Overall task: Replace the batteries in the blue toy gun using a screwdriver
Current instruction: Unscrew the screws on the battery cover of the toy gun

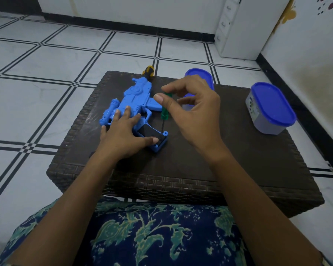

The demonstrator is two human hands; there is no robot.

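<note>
**Screwdriver stands on the gun's near end**

The right hand (196, 112) pinches the green handle of the screwdriver (164, 112), which stands near upright with its tip on the grip's butt of the blue toy gun (138, 95). The left hand (123, 135), fingers straight, presses the gun flat to the worktop (219, 160). The gun's long axis runs away from the person, muzzle farthest, so I judge the turning falls to the right hand.

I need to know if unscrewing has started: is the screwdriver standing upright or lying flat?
Roughly upright: the right hand pinches the green screwdriver by its handle, shaft pointing down onto the toy gun grip.
</note>
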